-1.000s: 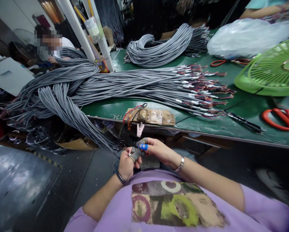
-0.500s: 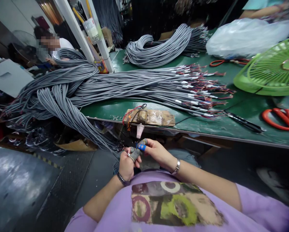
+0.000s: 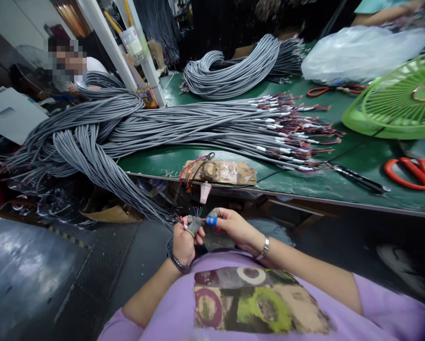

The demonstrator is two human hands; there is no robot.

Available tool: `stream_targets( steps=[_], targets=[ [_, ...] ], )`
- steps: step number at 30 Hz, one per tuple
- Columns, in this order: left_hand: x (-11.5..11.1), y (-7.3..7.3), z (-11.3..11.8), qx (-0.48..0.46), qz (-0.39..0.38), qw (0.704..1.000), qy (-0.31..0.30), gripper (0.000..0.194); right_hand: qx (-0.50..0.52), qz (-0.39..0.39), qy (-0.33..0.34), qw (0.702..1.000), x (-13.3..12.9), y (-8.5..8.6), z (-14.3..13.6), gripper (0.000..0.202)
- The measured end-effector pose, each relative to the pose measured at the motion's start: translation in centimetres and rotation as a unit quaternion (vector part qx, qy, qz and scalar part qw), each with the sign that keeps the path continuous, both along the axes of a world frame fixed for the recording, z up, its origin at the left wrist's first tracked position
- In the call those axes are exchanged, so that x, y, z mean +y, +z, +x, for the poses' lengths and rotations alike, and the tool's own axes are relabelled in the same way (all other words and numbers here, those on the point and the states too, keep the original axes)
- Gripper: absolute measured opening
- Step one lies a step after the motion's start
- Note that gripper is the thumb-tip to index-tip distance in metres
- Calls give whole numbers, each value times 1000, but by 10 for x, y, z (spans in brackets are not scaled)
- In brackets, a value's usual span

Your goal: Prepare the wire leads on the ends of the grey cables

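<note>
Since the earlier frame, the right hand (image 3: 238,230) has drawn slightly away from the left hand (image 3: 184,242), and the fine coloured wires (image 3: 198,211) now stand fanned out above the left fingers, where they were bunched near the right fingertips. The left hand is closed on those wires, its fingers partly in grey covers; the right, with blue tape on one finger, has its fingertips together on what looks like a reddish strand (image 3: 203,219). Both are in front of the person, just below the edge of the green bench (image 3: 152,161). As to progress, the fan is exposed and spread, and the strand seems parted from it; how many ends in the hanging grey cables (image 3: 127,182) are still unsorted cannot be told. The grey cables lying on the bench (image 3: 198,118) already show white sleeves (image 3: 269,125) near their bared ends. The fan points away from the person, towards the bench, its long axis nearly upright in the view; the hanging cables slant from upper left down to the left hand, and the strand lies roughly crosswise between the hands.
</note>
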State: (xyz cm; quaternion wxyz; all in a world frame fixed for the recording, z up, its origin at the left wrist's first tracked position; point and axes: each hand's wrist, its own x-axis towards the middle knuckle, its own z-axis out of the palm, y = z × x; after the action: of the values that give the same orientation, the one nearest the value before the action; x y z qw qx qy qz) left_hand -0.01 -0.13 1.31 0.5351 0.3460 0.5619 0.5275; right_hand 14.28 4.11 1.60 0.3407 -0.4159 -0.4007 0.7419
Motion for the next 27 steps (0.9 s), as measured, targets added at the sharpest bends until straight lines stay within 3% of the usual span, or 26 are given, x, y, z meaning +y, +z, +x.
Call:
stream_targets(
  steps=[7, 15, 22, 27],
  targets=[
    [-2, -1, -1, -8, 7, 1000, 7, 32, 52, -91, 11, 994, -3, 2, -2, 37],
    [-3, 1, 0, -20, 11, 1000, 17, 30, 34, -22, 124, 991, -8, 7, 1, 33],
    [-3, 4, -1, -8, 28, 1000, 9, 32, -20, 13, 38, 999, -5, 14, 6, 38],
    [-4, 4, -2, -9, 22, 1000, -10, 31, -37, 49, 47, 997, -2, 17, 7, 38]
  ],
)
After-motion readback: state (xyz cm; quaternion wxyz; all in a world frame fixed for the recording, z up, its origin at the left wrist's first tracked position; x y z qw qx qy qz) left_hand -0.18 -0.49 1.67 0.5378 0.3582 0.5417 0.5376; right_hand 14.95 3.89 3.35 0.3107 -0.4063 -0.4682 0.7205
